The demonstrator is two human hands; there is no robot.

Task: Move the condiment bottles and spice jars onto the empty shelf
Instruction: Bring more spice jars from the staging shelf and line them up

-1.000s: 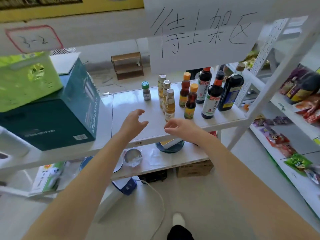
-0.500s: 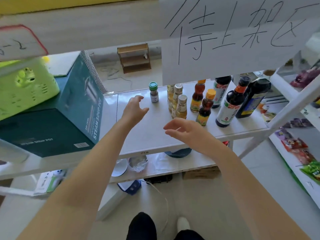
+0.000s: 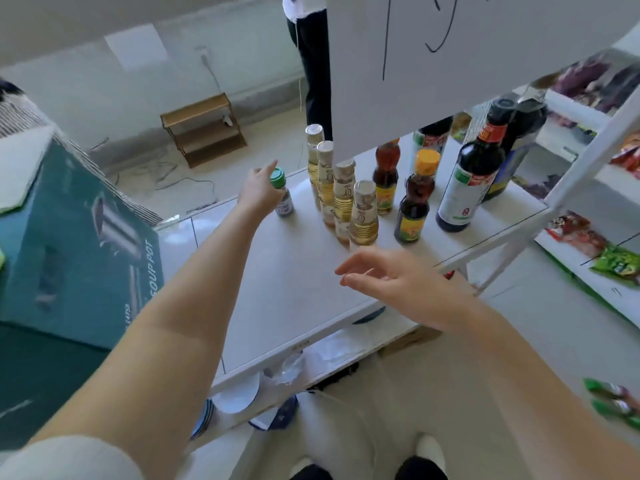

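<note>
On the white shelf (image 3: 294, 289) stands a small green-capped spice jar (image 3: 283, 197). My left hand (image 3: 258, 190) reaches it from the left, fingers stretched past its cap and against it, not visibly curled round it. To the right runs a row of several pale-yellow oil bottles (image 3: 363, 216), then two small dark bottles with orange caps (image 3: 414, 209) and a tall dark soy bottle (image 3: 469, 181). In front of the yellow bottles my right hand (image 3: 391, 282) hovers over the shelf, fingers spread, holding nothing.
A teal soup-pot box (image 3: 79, 237) fills the shelf's left side. A hanging white paper sign (image 3: 467, 64) hides the tops of the rear bottles. Snack packets lie on the rack at the right (image 3: 616, 265). A person (image 3: 313, 64) stands behind the shelf.
I have leaned in closer. My left hand moved forward and right from the bare shelf to the green-capped jar. My right hand advanced slightly toward the yellow bottles.
</note>
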